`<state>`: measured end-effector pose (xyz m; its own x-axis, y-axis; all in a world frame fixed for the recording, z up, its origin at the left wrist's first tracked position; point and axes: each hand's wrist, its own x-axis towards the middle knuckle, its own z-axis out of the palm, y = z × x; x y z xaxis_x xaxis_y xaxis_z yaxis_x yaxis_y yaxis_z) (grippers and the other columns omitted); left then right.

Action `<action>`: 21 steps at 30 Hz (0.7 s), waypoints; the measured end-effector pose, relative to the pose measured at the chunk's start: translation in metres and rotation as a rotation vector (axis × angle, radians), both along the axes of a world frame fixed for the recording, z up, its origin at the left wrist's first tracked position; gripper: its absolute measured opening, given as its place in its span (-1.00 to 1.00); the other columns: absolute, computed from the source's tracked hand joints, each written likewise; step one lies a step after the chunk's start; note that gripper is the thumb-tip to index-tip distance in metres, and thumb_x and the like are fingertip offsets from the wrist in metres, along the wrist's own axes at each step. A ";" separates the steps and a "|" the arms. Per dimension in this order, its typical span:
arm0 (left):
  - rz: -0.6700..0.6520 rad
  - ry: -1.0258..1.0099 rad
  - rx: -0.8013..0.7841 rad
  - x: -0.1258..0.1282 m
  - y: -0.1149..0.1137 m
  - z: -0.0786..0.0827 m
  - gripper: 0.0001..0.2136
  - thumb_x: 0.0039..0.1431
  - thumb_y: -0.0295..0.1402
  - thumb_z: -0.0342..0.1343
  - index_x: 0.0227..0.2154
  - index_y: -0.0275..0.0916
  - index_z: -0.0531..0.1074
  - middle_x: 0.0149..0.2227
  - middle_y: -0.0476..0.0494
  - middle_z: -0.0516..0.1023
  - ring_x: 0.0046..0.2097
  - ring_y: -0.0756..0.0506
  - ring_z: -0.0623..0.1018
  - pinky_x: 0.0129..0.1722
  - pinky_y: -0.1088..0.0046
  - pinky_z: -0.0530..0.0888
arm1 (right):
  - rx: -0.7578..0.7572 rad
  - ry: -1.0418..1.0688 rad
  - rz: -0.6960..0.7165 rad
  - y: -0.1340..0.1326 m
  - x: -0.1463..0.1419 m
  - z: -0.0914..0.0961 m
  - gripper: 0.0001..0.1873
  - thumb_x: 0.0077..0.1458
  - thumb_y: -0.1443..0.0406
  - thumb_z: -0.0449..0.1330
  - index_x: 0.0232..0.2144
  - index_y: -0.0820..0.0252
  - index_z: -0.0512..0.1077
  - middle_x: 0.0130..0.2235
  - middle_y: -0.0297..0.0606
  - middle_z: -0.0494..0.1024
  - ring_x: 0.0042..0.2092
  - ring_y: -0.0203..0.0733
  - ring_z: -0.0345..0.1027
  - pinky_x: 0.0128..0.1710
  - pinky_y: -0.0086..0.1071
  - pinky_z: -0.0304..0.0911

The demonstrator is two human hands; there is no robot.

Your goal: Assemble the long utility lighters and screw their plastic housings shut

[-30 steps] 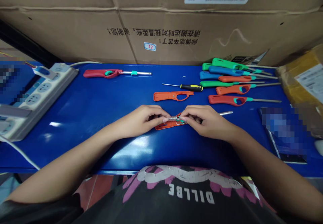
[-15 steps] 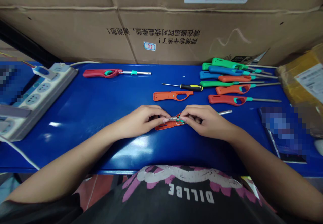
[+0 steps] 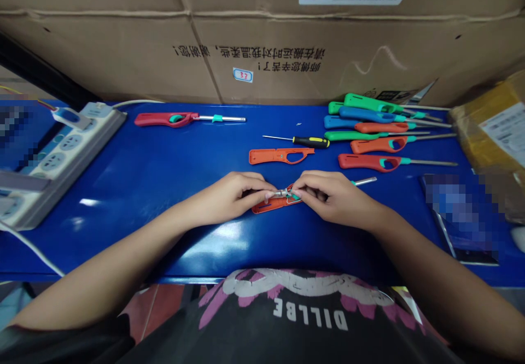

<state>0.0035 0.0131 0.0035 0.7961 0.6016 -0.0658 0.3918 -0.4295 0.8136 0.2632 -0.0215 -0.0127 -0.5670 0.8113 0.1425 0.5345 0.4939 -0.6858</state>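
Note:
On the blue table lies an opened orange lighter half (image 3: 268, 206), with a metal tube (image 3: 366, 182) sticking out to the right past my right hand. My left hand (image 3: 246, 193) is closed, thumb and forefinger pinching the left end of a small silvery cylindrical part (image 3: 280, 193) above the half. The fingers of my right hand (image 3: 328, 194) pinch at that part's right end, by a green piece (image 3: 296, 195) and a thin white wire. The fingers partly hide this area. The matching orange shell half (image 3: 268, 156) lies just beyond.
Behind the shell lies a black and yellow screwdriver (image 3: 311, 142). Several coloured lighters (image 3: 361, 161) are grouped at the right rear; a red lighter (image 3: 166, 119) lies at the left rear. A power strip (image 3: 69, 156) is at left, a phone (image 3: 455, 221) at right. A large cardboard box (image 3: 262, 30) stands behind.
Hardly anything differs. Both hands keep their pinch over the orange lighter half, and the metal tube's visible end has shifted very slightly left.

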 end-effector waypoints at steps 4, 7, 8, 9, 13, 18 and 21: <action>-0.020 -0.004 0.009 0.000 0.000 0.003 -0.73 0.44 -0.33 0.02 -0.02 -0.21 0.61 -0.14 -0.15 0.64 -0.16 -0.05 0.59 -0.10 0.43 0.48 | 0.015 0.011 0.007 0.000 0.000 -0.001 -0.87 0.32 0.34 0.14 -0.23 0.17 0.51 -0.34 -0.32 0.54 -0.37 -0.34 0.33 -0.38 -0.46 0.19; -0.016 -0.005 0.014 0.000 -0.001 0.003 -0.73 0.44 -0.33 0.02 -0.02 -0.20 0.61 -0.15 -0.15 0.63 -0.17 -0.05 0.59 -0.11 0.44 0.47 | 0.018 0.012 0.017 0.000 -0.001 0.000 -0.87 0.32 0.34 0.14 -0.23 0.16 0.50 -0.31 -0.30 0.56 -0.33 -0.32 0.37 -0.35 -0.44 0.22; -0.015 -0.006 0.014 0.001 -0.001 0.003 -0.73 0.45 -0.33 0.02 -0.02 -0.20 0.61 -0.15 -0.15 0.63 -0.17 -0.06 0.59 -0.10 0.43 0.47 | 0.020 0.013 0.018 0.000 -0.001 0.000 -0.87 0.32 0.34 0.14 -0.23 0.16 0.50 -0.31 -0.30 0.57 -0.33 -0.32 0.38 -0.35 -0.44 0.23; -0.014 -0.009 0.015 0.001 -0.001 0.003 -0.73 0.45 -0.33 0.02 -0.02 -0.20 0.61 -0.15 -0.15 0.63 -0.16 -0.06 0.59 -0.10 0.43 0.47 | 0.022 0.013 0.018 0.000 -0.001 -0.001 -0.87 0.32 0.34 0.14 -0.23 0.16 0.50 -0.30 -0.30 0.57 -0.33 -0.32 0.39 -0.34 -0.44 0.23; -0.013 -0.018 0.016 0.001 -0.001 0.001 -0.74 0.44 -0.33 0.03 -0.03 -0.20 0.62 -0.15 -0.15 0.63 -0.17 -0.06 0.59 -0.10 0.42 0.47 | 0.020 0.019 0.022 0.000 -0.001 -0.002 -0.87 0.33 0.33 0.13 -0.22 0.16 0.50 -0.25 -0.27 0.60 -0.26 -0.29 0.45 -0.26 -0.42 0.29; -0.008 -0.034 0.010 0.001 -0.001 0.000 -0.74 0.44 -0.33 0.03 -0.02 -0.19 0.62 -0.14 -0.15 0.64 -0.15 -0.06 0.60 -0.10 0.42 0.48 | 0.043 0.039 0.025 0.000 -0.001 -0.004 -0.86 0.33 0.34 0.12 -0.24 0.15 0.49 -0.24 -0.26 0.62 -0.24 -0.27 0.48 -0.23 -0.40 0.33; -0.008 -0.047 0.012 0.000 0.000 -0.002 -0.73 0.44 -0.33 0.03 -0.01 -0.20 0.61 -0.12 -0.17 0.64 -0.13 -0.07 0.60 -0.09 0.41 0.49 | 0.053 0.041 0.025 0.000 -0.001 -0.004 -0.87 0.33 0.35 0.13 -0.24 0.15 0.50 -0.25 -0.27 0.62 -0.25 -0.28 0.47 -0.25 -0.41 0.32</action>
<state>0.0038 0.0127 0.0015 0.8032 0.5954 -0.0212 0.3499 -0.4427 0.8256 0.2623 -0.0220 -0.0169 -0.5795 0.7880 0.2080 0.4940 0.5427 -0.6793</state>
